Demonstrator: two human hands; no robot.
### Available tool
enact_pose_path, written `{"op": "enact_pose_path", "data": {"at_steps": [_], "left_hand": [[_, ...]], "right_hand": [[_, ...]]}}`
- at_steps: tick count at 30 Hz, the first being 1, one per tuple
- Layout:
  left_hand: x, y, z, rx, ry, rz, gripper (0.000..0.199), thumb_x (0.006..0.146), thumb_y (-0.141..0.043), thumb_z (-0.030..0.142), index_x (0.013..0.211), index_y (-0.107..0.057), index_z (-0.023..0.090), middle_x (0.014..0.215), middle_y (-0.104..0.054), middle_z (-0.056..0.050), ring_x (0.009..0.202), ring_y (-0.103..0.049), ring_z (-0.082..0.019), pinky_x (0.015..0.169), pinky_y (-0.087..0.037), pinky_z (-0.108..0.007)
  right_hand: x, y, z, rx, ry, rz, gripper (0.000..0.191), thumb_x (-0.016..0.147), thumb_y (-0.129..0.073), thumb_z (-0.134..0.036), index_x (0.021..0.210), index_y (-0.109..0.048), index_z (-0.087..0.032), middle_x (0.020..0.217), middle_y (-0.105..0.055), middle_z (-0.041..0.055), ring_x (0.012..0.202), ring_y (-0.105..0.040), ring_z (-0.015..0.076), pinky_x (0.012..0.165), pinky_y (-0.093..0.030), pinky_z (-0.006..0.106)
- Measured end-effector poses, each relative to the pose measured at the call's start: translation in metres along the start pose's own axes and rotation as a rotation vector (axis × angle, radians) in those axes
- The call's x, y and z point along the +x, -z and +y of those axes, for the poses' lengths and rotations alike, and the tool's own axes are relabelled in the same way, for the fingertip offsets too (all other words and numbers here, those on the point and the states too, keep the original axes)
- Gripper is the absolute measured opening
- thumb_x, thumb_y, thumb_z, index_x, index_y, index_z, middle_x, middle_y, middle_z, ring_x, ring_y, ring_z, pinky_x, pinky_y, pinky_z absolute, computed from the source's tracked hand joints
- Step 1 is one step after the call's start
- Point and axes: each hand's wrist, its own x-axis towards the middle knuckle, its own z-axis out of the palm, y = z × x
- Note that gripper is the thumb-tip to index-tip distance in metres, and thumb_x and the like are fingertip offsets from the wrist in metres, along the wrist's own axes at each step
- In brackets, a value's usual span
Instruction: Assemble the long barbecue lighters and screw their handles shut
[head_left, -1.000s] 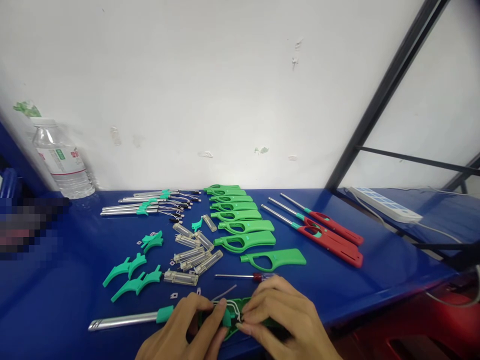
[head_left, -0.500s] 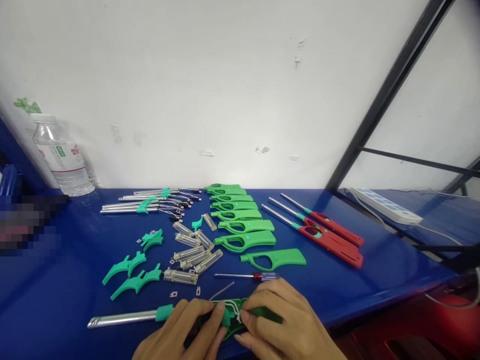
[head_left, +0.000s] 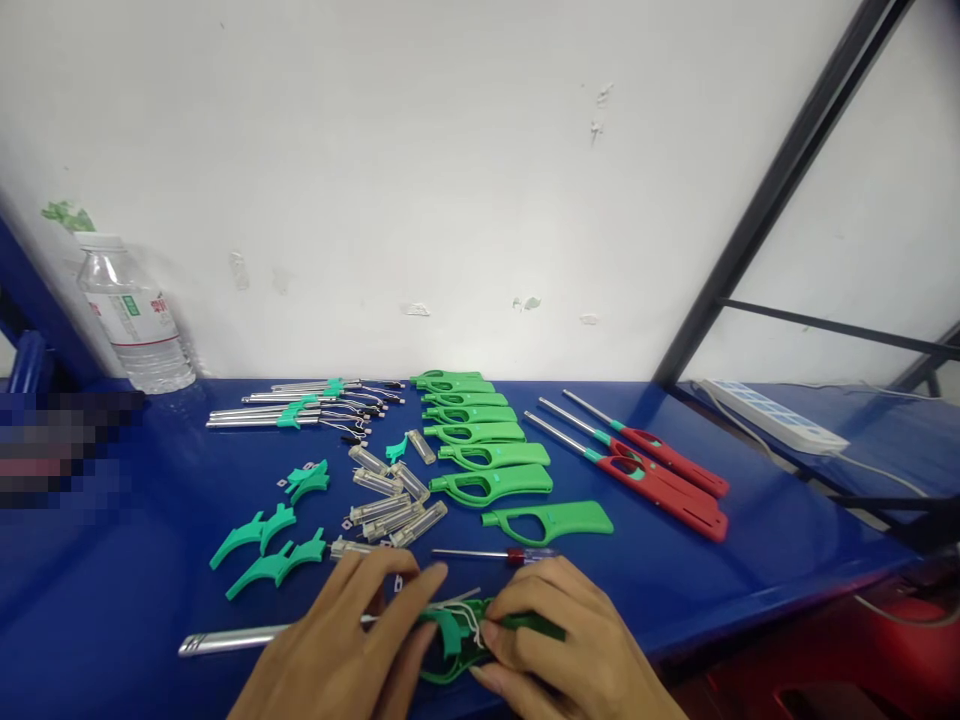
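A green lighter shell (head_left: 444, 672) lies open at the front of the blue table, with a teal trigger (head_left: 451, 632) and white wires (head_left: 472, 618) in it. My right hand (head_left: 562, 635) pinches the shell and wires at the right side. My left hand (head_left: 352, 630) is over the shell's left end, thumb and forefinger apart, beside the trigger. From under it a silver tube (head_left: 232, 640) sticks out to the left. A screwdriver (head_left: 532, 555) lies just behind my hands.
Green shells (head_left: 491, 483) form a column behind. Clear fuel tanks (head_left: 386, 505), teal triggers (head_left: 259, 570) and wired metal tubes (head_left: 262, 418) lie left. Red lighters (head_left: 660, 490) are right. A water bottle (head_left: 142, 325) stands back left; a power strip (head_left: 776, 415) is far right.
My left hand has shifted left and up, its thumb and forefinger have let go of the teal trigger, and it now covers part of the tube. My right hand has barely moved.
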Motion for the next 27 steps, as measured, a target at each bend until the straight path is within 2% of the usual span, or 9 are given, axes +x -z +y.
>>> {"op": "enact_pose_path", "data": {"at_steps": [1,3,7,11,14,16,20,24,27], "left_hand": [[0.005,0.003,-0.005,0.027,-0.008,0.018,0.039,0.124,-0.039,0.031,0.133,-0.077,0.028,0.113,-0.086,-0.004,0.101,-0.087,-0.023,0.081,-0.073,-0.027],[0.014,0.01,-0.014,0.031,-0.022,0.018,0.038,0.121,-0.042,0.029,0.126,-0.08,0.03,0.109,-0.088,-0.001,0.095,-0.089,-0.023,0.074,-0.073,-0.025],[0.021,0.019,-0.023,-0.018,-0.04,-0.032,0.043,0.123,-0.04,0.029,0.112,-0.081,0.031,0.104,-0.088,0.001,0.088,-0.089,-0.019,0.083,-0.073,-0.027],[0.009,0.02,-0.03,-0.077,-0.018,-0.108,0.043,0.123,-0.041,0.032,0.108,-0.081,0.033,0.1,-0.085,0.003,0.088,-0.087,-0.017,0.079,-0.071,-0.024],[-0.007,0.017,-0.041,-0.112,0.052,-0.193,0.045,0.125,-0.039,0.038,0.115,-0.083,0.036,0.104,-0.085,0.002,0.09,-0.085,-0.017,0.08,-0.069,-0.024],[-0.014,0.016,-0.047,-0.128,0.067,-0.198,0.048,0.125,-0.038,0.045,0.119,-0.084,0.037,0.105,-0.086,0.001,0.092,-0.086,-0.018,0.08,-0.069,-0.023],[-0.007,0.021,-0.056,-0.112,0.051,-0.159,0.053,0.125,-0.036,0.047,0.11,-0.086,0.038,0.098,-0.088,0.002,0.09,-0.089,-0.019,0.07,-0.067,-0.02],[0.009,0.03,-0.063,-0.12,0.07,-0.2,0.045,0.119,-0.046,0.036,0.103,-0.088,0.038,0.091,-0.087,0.004,0.072,-0.087,-0.016,0.056,-0.062,-0.016],[0.012,0.032,-0.07,-0.134,0.113,-0.218,0.04,0.114,-0.051,0.034,0.094,-0.086,0.034,0.088,-0.085,0.003,0.07,-0.086,-0.017,0.055,-0.061,-0.016]], "right_hand": [[0.0,0.0,0.001,0.005,0.0,0.001,0.02,0.116,-0.075,-0.029,0.097,-0.073,-0.022,0.098,-0.084,0.0008,0.087,-0.078,0.0179,0.083,-0.061,0.034],[0.0,0.0,0.001,0.009,-0.005,0.002,0.02,0.116,-0.075,-0.031,0.097,-0.074,-0.022,0.098,-0.084,0.0013,0.087,-0.078,0.018,0.082,-0.061,0.034],[0.0,0.001,0.001,-0.014,-0.033,0.049,0.023,0.117,-0.073,-0.038,0.101,-0.079,-0.022,0.105,-0.085,0.0038,0.087,-0.079,0.0181,0.08,-0.062,0.031],[0.001,0.001,0.001,-0.034,-0.057,0.087,0.03,0.118,-0.069,-0.046,0.102,-0.081,-0.023,0.112,-0.085,0.0059,0.095,-0.083,0.0189,0.084,-0.065,0.029],[0.001,0.001,0.001,-0.011,-0.062,0.079,0.027,0.117,-0.072,-0.045,0.103,-0.081,-0.024,0.108,-0.085,0.0048,0.092,-0.083,0.0183,0.083,-0.066,0.028],[0.001,0.001,0.001,-0.002,-0.063,0.075,0.025,0.116,-0.074,-0.044,0.103,-0.08,-0.024,0.107,-0.085,0.0043,0.091,-0.082,0.0183,0.082,-0.066,0.028],[0.002,0.0,0.002,0.007,-0.054,0.074,0.024,0.116,-0.074,-0.044,0.103,-0.08,-0.024,0.105,-0.085,0.0038,0.09,-0.082,0.0177,0.082,-0.066,0.028],[0.001,0.0,0.003,0.004,-0.061,0.063,0.024,0.116,-0.074,-0.044,0.103,-0.08,-0.024,0.106,-0.085,0.0039,0.09,-0.082,0.0178,0.083,-0.065,0.028],[0.001,0.0,0.003,-0.004,-0.046,0.068,0.026,0.117,-0.072,-0.044,0.103,-0.079,-0.024,0.105,-0.084,0.0033,0.09,-0.082,0.0172,0.082,-0.065,0.027]]}}
